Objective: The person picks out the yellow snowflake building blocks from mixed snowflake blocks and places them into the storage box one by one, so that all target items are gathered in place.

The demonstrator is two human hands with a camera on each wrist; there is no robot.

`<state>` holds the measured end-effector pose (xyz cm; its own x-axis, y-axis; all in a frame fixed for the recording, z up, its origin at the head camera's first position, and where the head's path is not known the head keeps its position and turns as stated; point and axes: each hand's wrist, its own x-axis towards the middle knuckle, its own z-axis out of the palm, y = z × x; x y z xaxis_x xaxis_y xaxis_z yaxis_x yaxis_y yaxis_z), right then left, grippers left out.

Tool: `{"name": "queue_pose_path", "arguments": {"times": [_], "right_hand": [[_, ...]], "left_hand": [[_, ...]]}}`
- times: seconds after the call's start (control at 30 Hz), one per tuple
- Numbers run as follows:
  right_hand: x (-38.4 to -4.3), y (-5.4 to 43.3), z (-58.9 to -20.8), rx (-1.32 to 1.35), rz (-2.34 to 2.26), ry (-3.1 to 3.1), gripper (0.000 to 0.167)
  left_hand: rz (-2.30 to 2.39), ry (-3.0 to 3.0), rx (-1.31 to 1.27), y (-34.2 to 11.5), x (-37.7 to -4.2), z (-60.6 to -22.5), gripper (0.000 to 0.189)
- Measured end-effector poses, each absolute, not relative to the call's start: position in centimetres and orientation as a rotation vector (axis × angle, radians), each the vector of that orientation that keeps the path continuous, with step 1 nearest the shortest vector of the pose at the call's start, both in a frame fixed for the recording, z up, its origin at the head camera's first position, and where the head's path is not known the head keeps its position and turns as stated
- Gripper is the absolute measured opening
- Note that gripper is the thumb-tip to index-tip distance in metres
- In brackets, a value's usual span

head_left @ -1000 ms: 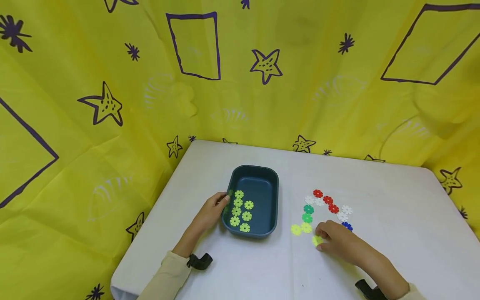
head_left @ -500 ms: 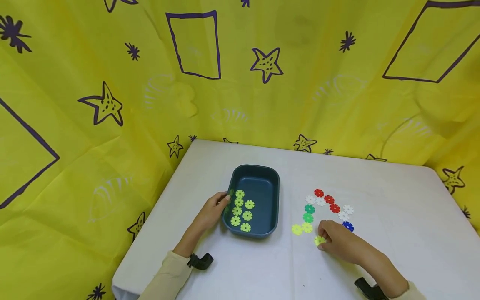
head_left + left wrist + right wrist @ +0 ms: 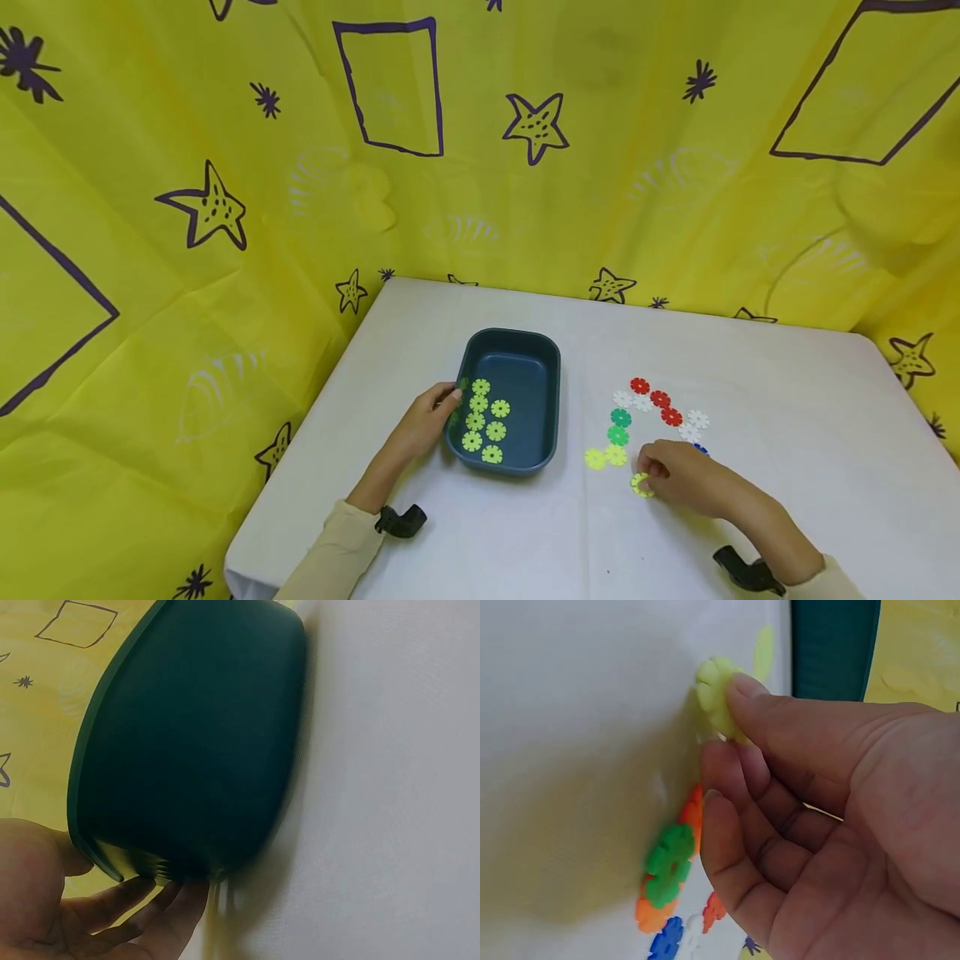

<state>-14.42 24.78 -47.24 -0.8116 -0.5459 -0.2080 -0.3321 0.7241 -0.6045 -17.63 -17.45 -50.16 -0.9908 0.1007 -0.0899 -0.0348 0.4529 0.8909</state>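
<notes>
My left hand point(image 3: 422, 425) grips the left rim of a dark teal plastic bin point(image 3: 558, 400), thumb over the edge. From the left wrist view, its fingers lie along the outer wall of the bin point(image 3: 187, 735). Several yellow-green flower-shaped discs point(image 3: 496, 431) lie in the bin's left half. My right hand point(image 3: 686, 477) pinches a yellow flower disc point(image 3: 714, 694) close over the white table. To its left lie two yellow discs point(image 3: 606, 457), joined to green discs point(image 3: 618, 425), white ones point(image 3: 632, 401) and red ones point(image 3: 660, 399) in a bent chain.
White discs point(image 3: 693, 425) and a blue disc point(image 3: 701, 448), partly covered by my right hand, continue the chain. In the right wrist view, a green disc point(image 3: 670, 864) overlaps orange ones point(image 3: 654, 911). A yellow patterned curtain point(image 3: 450, 200) hangs behind the table.
My right hand has shifted slightly, its fingers now covering the middle of the yellow disc and more of the blue one. My left hand keeps its grip on the bin.
</notes>
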Motion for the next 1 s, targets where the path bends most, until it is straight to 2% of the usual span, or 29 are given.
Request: {"name": "queue_pose_path", "arguments": {"times": [0.17, 0.37, 0.73, 1.0], "right_hand": [[-15.4, 24.9, -46.4, -0.731, -0.777, 2.523, 0.013], [-17.3, 24.3, -44.3, -0.753, -0.83, 2.497, 0.006], [-22.3, 21.2, -39.8, -0.789, -0.801, 2.532, 0.008], [-25.3, 18.6, -38.7, -0.784, -0.77, 2.527, 0.005]], "left_hand": [[1.584, 2.557, 0.062, -17.5, -17.6, -50.1, 0.051], [1.586, 2.553, 0.072, -17.5, -17.6, -49.9, 0.051], [1.582, 2.563, 0.072, -17.5, -17.8, -50.2, 0.049], [1.57, 2.559, 0.069, -17.6, -17.8, -50.1, 0.05]]}}
